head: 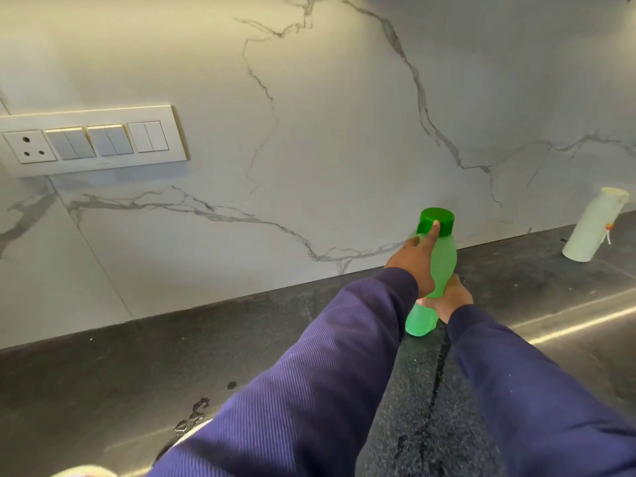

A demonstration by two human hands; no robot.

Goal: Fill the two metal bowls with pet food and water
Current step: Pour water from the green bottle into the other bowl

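Near bench: your two purple sleeves reach out over the dark bench (103, 373); a pale rim shows at the bottom left edge, too cropped to say whether it is one of the bowls
Right hand: your right hand (449, 297) wraps the lower waist of the green bottle (444, 259), holding it steady
Bottle: it stands on the bench, base nearest you, long axis leaning slightly up and to the right, cap end farthest
Left hand: your left hand (414, 261) lies against the bottle's upper left side, forefinger stretched up onto the cap (436, 222); how the other fingers sit I cannot tell
Coming move: likely uncapping, and your left hand is the nearer one to the cap
Far right: a white cylinder (593, 223) leans near the marble wall (309, 115)
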